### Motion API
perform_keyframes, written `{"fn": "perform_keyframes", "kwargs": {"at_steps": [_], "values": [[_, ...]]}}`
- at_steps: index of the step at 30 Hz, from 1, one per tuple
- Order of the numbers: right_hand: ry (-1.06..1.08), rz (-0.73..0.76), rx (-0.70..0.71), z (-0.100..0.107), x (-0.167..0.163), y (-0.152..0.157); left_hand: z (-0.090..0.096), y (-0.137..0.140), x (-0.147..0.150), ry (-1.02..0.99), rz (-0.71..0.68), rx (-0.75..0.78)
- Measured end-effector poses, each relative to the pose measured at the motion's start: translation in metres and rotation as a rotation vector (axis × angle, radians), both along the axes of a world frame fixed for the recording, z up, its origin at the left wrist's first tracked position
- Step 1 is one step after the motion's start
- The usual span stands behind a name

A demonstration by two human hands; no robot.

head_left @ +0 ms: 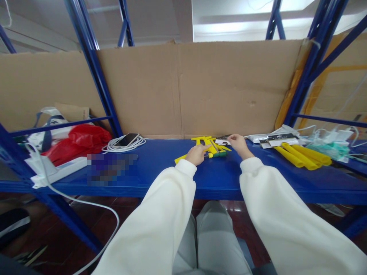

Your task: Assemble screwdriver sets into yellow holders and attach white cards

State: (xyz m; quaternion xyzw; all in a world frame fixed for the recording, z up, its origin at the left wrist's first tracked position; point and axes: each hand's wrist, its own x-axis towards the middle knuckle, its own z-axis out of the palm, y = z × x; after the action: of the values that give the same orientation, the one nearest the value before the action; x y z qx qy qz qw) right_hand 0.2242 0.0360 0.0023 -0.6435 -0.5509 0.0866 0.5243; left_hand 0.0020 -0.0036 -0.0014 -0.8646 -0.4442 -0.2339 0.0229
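Note:
My left hand (196, 154) is closed around a yellow plastic piece (180, 159), whose end shows to the left of the fingers. Several yellow T-shaped plastic parts (202, 139) lie just beyond that hand. Beside its fingertips rests a screwdriver with a green and yellow handle (220, 154). My right hand (237, 142) pinches the edge of a small white card (223, 141) at the back of the shelf. Something dark lies behind the card, too small to make out.
Yellow tubes (304, 156) and black-and-white packets (279, 139) lie to the right. At left are a phone (128, 140) on a coiled white cable (124, 147), a red bag (83, 141) and a white power strip (69, 169). Cardboard (229, 88) stands behind the blue shelf (160, 168).

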Motion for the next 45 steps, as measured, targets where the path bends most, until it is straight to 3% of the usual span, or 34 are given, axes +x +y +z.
{"fn": "perform_keyframes", "kwargs": {"at_steps": [5, 10, 29, 45], "values": [[-0.348, -0.199, -0.345, -0.012, 0.031, 0.001, -0.001, -0.001, 0.0, 0.049, 0.012, -0.011], [-0.52, -0.22, -0.458, -0.015, 0.029, -0.004, -0.001, -0.001, 0.0, 0.043, 0.004, -0.004], [-0.629, -0.185, -0.486, -0.004, 0.023, 0.007, 0.001, -0.004, 0.002, 0.003, -0.012, -0.028], [-0.65, -0.189, -0.491, -0.007, 0.033, 0.002, -0.002, -0.001, 0.002, -0.011, -0.027, -0.023]]}}
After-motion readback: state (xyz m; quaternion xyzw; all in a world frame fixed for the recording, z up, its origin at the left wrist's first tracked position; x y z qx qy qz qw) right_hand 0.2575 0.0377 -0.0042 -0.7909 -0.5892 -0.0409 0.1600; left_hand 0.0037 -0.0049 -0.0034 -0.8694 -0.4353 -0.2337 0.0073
